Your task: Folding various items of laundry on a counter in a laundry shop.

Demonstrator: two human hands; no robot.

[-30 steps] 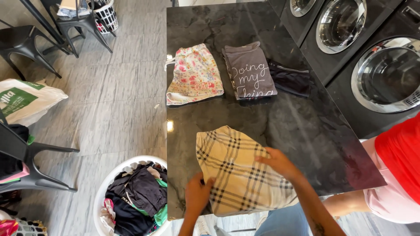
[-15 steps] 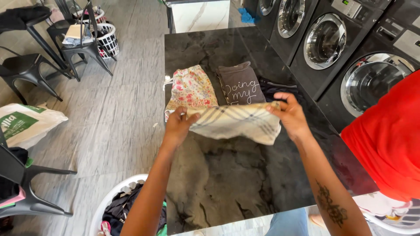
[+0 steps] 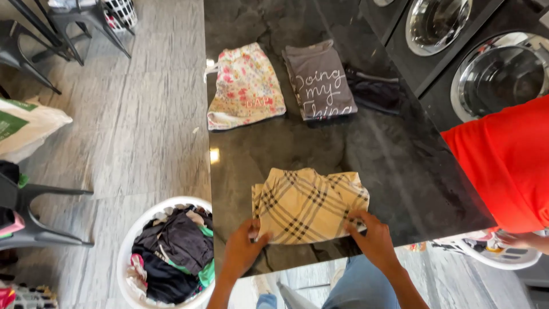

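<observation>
Plaid cream garment lies folded on dark stone counter; left hand and right hand pinch its near corners.

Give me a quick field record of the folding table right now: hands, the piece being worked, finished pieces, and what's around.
left hand: on the near left corner of the plaid garment
right hand: on its near right corner
plaid garment: cream with dark checks, folded, lying flat at the near edge of the black table
folded pieces: floral garment, grey lettered shirt, dark garment, in a row at the far side
laundry basket: white, on the floor to the left, filled with dark clothes
other person: red sleeve at right
</observation>
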